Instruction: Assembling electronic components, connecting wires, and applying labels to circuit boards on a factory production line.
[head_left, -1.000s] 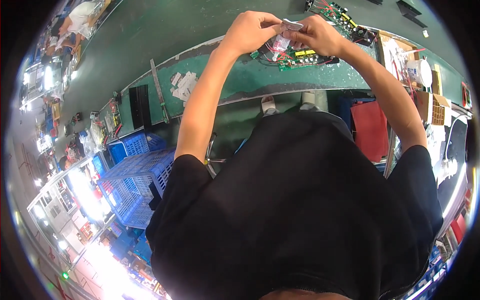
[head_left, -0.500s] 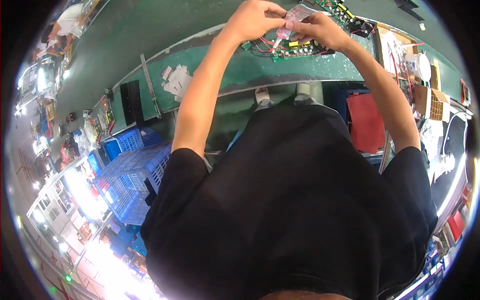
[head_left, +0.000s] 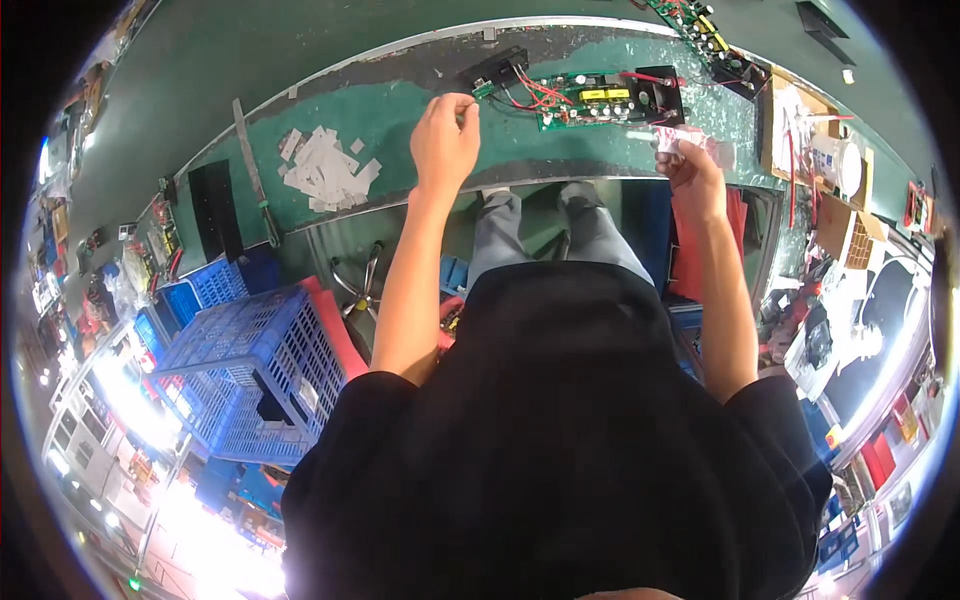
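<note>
My right hand grips a squeeze tube, flattened and see-through with red print, its white nozzle turned to the left. This tube is just in front of the circuit board's right end. The green circuit board lies on the bench with yellow and dark parts on it. Red wires run from its left side to a black panel. My left hand is raised left of the board, near the panel, thumb and fingers pinched together. Anything small between those fingertips is hidden.
White paper pieces lie in a pile on the green bench. Left of them are a metal strip and a black plate. Another board sits at the back right, near a cardboard tray. A blue crate stands lower left.
My hands have parted: the left came back and left, the right came back and right with the squeeze tube. The circuit board and black panel now show uncovered.
</note>
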